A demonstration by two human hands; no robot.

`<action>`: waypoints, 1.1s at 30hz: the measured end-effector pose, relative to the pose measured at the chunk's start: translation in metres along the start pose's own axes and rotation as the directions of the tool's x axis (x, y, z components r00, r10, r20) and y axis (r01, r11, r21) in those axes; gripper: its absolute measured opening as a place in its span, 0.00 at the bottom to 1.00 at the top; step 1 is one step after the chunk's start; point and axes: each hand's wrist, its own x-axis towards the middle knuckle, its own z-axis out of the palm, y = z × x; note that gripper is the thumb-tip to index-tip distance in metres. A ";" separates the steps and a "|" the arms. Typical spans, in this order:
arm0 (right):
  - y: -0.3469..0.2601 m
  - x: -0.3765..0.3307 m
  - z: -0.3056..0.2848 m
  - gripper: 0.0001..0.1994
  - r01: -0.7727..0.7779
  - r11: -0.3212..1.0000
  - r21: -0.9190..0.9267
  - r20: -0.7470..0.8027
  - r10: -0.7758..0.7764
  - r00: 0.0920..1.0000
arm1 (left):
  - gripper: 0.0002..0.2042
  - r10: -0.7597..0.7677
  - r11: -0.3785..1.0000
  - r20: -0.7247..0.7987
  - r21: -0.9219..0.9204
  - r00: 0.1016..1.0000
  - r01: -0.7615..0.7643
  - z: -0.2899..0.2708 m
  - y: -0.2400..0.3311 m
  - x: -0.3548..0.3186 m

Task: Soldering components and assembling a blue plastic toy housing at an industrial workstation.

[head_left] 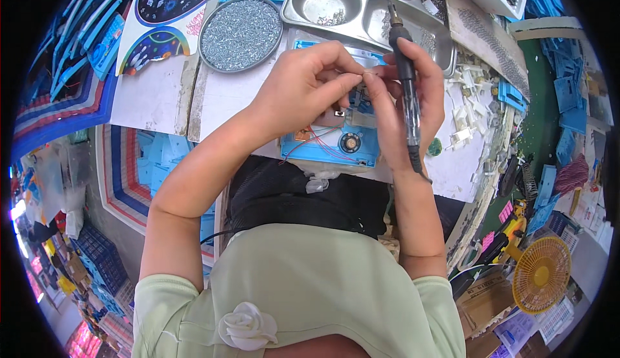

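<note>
My right hand [423, 93] has a soldering iron [405, 67] lying across it, its metal tip pointing away from me and its cord trailing down past the wrist. The thumb and a finger of that hand meet the fingertips of my left hand [310, 83], which are pinched together. Whatever sits between the fingertips is too small or hidden to make out. Right below both hands lies a blue plastic housing [307, 148] with a round speaker [349, 142], thin red wires [318, 137] and a small part with a metal piece. My fingers cover its far half.
A round grey tray of screws [240, 34] stands left of my hands. Beyond them is a steel compartment tray [326, 1] with small metal parts. White plastic pieces [470, 103] lie scattered at right; blue panels [90, 29] are stacked far left. A yellow fan [541, 274] stands at lower right.
</note>
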 end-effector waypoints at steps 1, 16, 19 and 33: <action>-0.002 0.001 -0.001 0.26 -0.028 1.000 0.003 0.000 0.028 1.000 | 0.05 0.019 0.997 -0.021 0.071 1.000 -0.017 0.001 -0.002 0.001; -0.015 -0.009 -0.038 0.22 0.138 0.952 -0.274 0.032 -0.134 0.990 | 0.04 0.393 0.707 -0.123 0.674 0.911 -0.214 0.003 -0.003 -0.005; -0.021 -0.016 -0.061 0.20 0.128 0.967 -0.219 0.120 -0.103 0.987 | 0.04 0.356 0.658 -0.096 0.732 0.930 -0.176 0.005 -0.007 -0.005; -0.022 -0.023 -0.071 0.12 0.277 0.947 -0.165 0.342 -0.208 0.916 | 0.08 0.158 0.629 -0.096 0.777 0.983 -0.025 0.002 0.007 0.010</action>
